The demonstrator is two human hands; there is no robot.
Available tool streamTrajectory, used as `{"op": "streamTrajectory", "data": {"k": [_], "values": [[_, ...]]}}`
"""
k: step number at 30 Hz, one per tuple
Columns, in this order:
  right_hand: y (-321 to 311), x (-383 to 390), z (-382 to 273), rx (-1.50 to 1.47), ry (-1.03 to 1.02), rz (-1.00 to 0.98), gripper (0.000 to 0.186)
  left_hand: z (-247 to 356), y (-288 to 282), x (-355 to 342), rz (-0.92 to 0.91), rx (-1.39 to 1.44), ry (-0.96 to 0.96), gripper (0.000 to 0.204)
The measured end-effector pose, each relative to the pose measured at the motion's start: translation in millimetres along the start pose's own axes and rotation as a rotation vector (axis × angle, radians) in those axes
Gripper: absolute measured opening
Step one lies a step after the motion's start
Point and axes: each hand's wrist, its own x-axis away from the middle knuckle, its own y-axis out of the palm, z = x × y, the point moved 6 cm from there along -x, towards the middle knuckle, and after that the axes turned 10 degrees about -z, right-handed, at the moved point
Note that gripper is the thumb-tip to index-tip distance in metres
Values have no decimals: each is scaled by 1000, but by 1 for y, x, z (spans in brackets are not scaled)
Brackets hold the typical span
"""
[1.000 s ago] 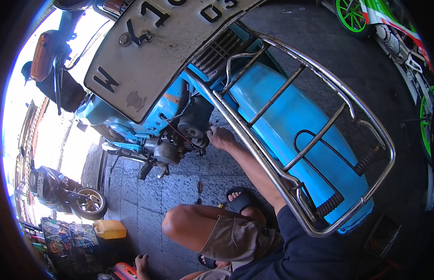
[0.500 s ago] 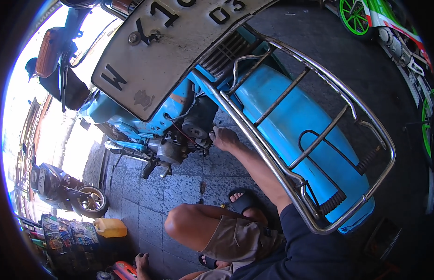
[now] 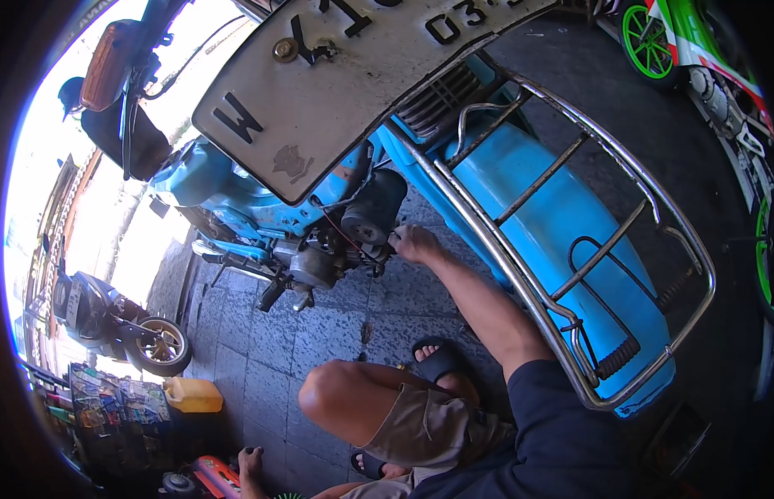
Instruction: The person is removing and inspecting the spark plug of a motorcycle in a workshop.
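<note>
My right hand has its fingers curled at the engine of a blue motorbike, just below and right of a round black housing; what it grips is hidden. My left hand hangs low beside my bent knee, fingers curled, near an orange-red object; its contents are unclear. A large licence plate fills the top of the view. Beside it, a chrome rack spans a long blue body panel.
A green-wheeled motorbike stands at the right. A dark scooter is on the left, with a yellow jerrycan and a sticker-covered dark box below it. Grey paving lies underneath; a bright opening is at the far left.
The motorbike's plate, rack and engine appear shifted right in the view, the plate also slightly upward. My right hand has moved right along with the engine, still against it.
</note>
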Motion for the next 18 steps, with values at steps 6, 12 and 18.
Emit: {"op": "streamTrajectory", "data": {"k": [6, 12, 18], "values": [[-5, 8, -6, -21, -39, -14, 41, -1, -2, 2, 6, 8, -8, 33], [1, 7, -11, 253, -43, 97, 36, 0, -1, 2, 6, 12, -17, 33], [-13, 14, -17, 100, -76, 28, 37, -2, 1, 0, 1, 31, -36, 33]]}}
